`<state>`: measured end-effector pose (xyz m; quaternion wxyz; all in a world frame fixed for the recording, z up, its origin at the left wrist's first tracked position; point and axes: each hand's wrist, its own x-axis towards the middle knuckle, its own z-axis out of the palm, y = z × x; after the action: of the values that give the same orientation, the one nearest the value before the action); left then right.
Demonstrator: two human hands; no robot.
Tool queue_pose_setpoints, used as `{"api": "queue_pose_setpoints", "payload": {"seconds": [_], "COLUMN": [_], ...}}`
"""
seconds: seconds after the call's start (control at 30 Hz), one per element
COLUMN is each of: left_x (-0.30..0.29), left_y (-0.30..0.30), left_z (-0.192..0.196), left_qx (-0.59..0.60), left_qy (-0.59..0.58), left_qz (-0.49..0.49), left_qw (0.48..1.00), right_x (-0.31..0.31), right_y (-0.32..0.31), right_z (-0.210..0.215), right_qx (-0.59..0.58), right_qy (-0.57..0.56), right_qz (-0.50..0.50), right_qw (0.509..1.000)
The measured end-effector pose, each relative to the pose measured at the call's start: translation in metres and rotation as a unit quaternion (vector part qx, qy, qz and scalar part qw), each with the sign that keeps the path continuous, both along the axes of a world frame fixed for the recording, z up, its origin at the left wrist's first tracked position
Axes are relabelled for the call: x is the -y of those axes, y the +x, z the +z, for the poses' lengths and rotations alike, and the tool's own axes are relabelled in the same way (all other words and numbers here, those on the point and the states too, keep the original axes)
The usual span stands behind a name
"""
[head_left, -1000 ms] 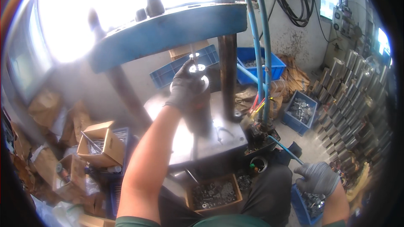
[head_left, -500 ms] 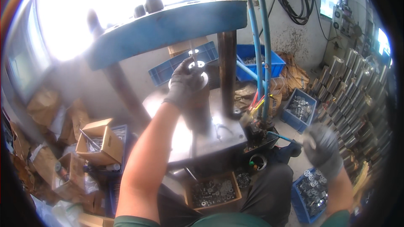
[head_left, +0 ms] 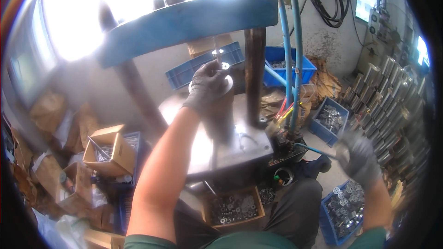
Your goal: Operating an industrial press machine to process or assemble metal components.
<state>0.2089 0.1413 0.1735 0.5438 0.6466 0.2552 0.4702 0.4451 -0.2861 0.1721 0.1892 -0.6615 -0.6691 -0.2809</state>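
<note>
A workshop with a grey concrete floor and a stained white wall at 1 o'clock. In the middle stands a press: a steel press bed under a blue crossbeam, with one dark column plain to see and two more up at 11 and 12 o'clock, half lost in glare from the window. Two blue hoses run down beside the column.

The left hand, gloved grey, is closed around the top of a metal cylinder standing upright on the bed at the centre; its fingers pinch at a small ring-shaped part on a thin pin just above. The right hand, also gloved, is blurred at 4 o'clock, near the end of a thin blue lever; I cannot tell whether it grips it.

Blue crates: two behind the press at 12 to 1 o'clock, one at 3, one at 5 holding round metal parts. A cardboard box of washers sits at 6 o'clock, between the knees. Several open cartons crowd 8 to 9 o'clock, their contents unclear. Metal bars lean at 3 o'clock, partly cut off by the rim.
</note>
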Motion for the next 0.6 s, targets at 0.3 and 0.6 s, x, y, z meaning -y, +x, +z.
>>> {"api": "queue_pose_setpoints", "payload": {"seconds": [0.3, 0.6], "left_x": [-0.032, -0.012], "left_y": [0.010, 0.002], "left_z": [-0.020, -0.009], "left_qx": [-0.050, -0.073], "left_qy": [0.039, 0.036], "left_qz": [0.008, 0.010], "left_qw": [0.998, 0.997], "right_x": [0.070, 0.063], "right_y": [-0.030, -0.022], "right_z": [-0.043, -0.035], "right_qx": [-0.172, -0.162], "right_qy": [-0.489, -0.347], "right_qz": [-0.070, -0.054], "right_qw": [0.852, 0.922]}}
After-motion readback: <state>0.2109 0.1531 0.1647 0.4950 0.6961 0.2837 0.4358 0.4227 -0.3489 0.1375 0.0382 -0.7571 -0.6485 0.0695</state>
